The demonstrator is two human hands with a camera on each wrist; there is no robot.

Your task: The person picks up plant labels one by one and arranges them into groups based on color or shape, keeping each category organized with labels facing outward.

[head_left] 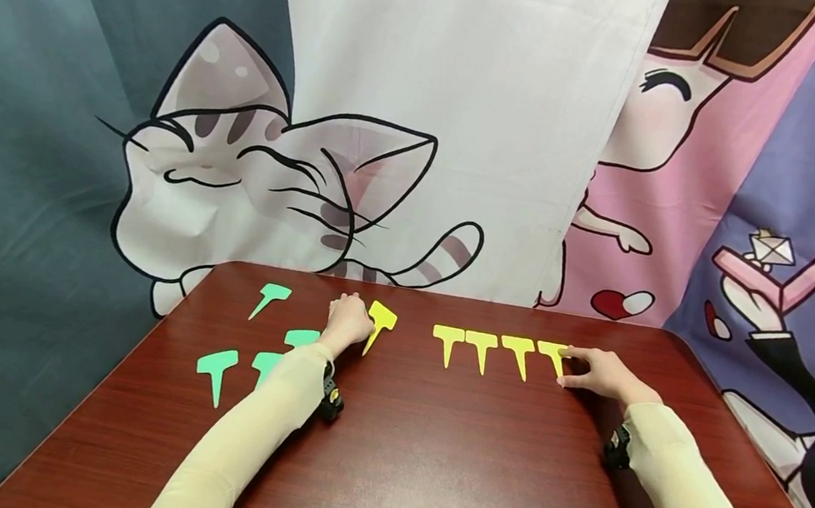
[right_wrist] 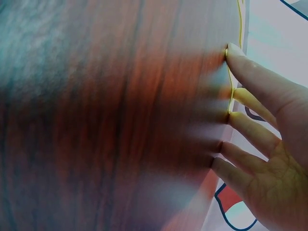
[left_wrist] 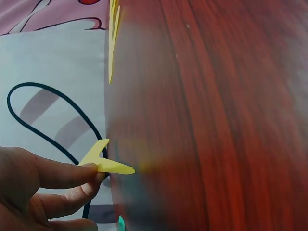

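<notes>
My left hand [head_left: 348,323] pinches a yellow T-shaped plant label [left_wrist: 113,166] between thumb and fingers, tilted and raised off the table in the left wrist view. At the right end of a row of yellow labels, my right hand [head_left: 601,374] touches the last yellow label [head_left: 552,350]. In the right wrist view its fingers [right_wrist: 255,130] are spread, fingertips down on the tabletop and the label's thin edge by the thumb. The row's other yellow labels [head_left: 484,343] lie flat, stems pointing toward me.
Several green T-shaped labels lie on the table's left: one at the back [head_left: 271,293], one at the front [head_left: 217,363], others partly behind my left sleeve [head_left: 242,445]. The brown wooden table [head_left: 459,461] meets a cartoon-printed cloth [head_left: 460,126] at its far edge.
</notes>
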